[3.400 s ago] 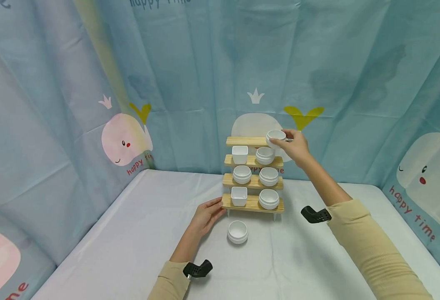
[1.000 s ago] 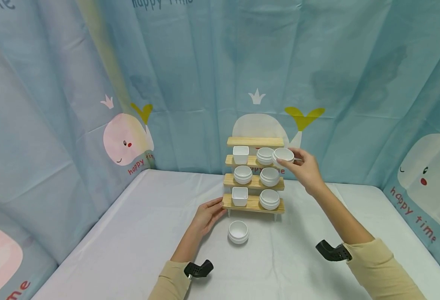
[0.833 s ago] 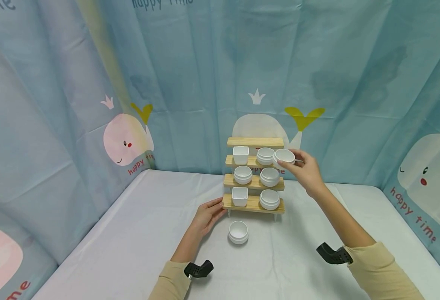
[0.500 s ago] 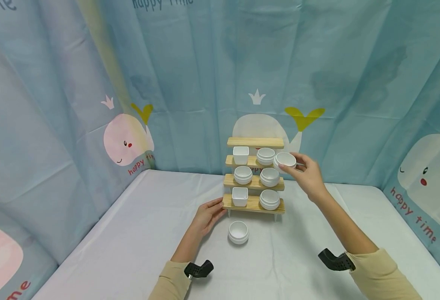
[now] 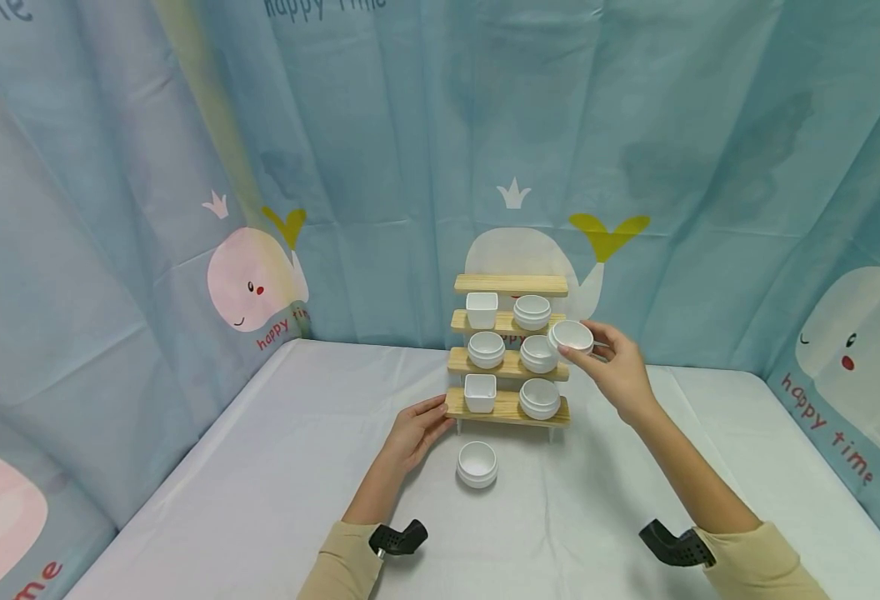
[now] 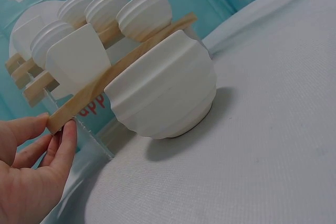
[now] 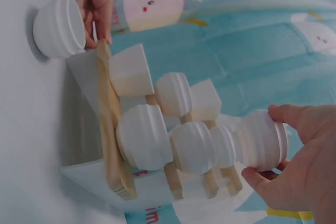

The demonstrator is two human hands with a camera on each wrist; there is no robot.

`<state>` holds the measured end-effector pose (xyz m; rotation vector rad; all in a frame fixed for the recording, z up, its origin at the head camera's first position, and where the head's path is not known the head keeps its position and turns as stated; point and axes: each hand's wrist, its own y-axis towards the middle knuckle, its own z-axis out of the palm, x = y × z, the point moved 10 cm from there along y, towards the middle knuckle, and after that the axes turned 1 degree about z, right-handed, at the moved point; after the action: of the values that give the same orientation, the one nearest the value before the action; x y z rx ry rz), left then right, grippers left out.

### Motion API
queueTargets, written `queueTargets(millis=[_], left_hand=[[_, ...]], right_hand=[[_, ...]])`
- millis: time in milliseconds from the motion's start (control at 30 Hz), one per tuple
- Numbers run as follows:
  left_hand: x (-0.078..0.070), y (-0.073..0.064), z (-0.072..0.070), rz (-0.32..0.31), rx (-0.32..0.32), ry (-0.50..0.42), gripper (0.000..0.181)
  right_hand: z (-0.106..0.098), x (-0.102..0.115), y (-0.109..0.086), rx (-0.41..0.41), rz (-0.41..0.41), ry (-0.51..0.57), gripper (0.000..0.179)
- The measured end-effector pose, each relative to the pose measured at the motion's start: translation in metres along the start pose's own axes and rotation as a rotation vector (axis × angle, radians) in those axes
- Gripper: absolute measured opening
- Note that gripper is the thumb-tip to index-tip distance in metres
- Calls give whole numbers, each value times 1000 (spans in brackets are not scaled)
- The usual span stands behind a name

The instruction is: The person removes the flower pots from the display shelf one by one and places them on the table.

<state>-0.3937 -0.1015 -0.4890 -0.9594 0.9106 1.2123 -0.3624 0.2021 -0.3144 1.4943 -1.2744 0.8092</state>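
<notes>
My right hand [image 5: 617, 372] grips a round white bowl [image 5: 572, 337] by its sides, just right of a four-step wooden rack [image 5: 510, 285]. In the right wrist view the held bowl [image 7: 261, 139] sits between thumb and fingers, overlapping the bowls on the rack. My left hand [image 5: 412, 432] pinches the left end of the lowest board [image 6: 79, 100] between thumb and fingers. On the lower three steps stand white bowls, square ones such as the front square bowl [image 5: 480, 393] at left, round ones such as the front round bowl [image 5: 539, 399] at right. The top board is bare.
Another round white bowl [image 5: 477, 465] stands on the white tablecloth [image 5: 260, 467] in front of the rack, close to my left hand. A blue curtain [image 5: 380, 150] with whale prints hangs right behind the rack.
The bowl in my right hand has come away from the top board, moving right and down beside the middle steps. My left hand keeps its place on the lowest board.
</notes>
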Motion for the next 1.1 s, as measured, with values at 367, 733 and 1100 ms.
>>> queueTargets(millis=[367,733,1100], left_hand=[[0,1,0,0,-4,12,44],[0,0,0,-2,-1,2,43],[0,0,1,-1,3,2,44]], right_hand=[[6,-13,-15,8,23,11,66],[11,-26,-29,18,72,32,66],[15,-32,-41,15,35,50,63]])
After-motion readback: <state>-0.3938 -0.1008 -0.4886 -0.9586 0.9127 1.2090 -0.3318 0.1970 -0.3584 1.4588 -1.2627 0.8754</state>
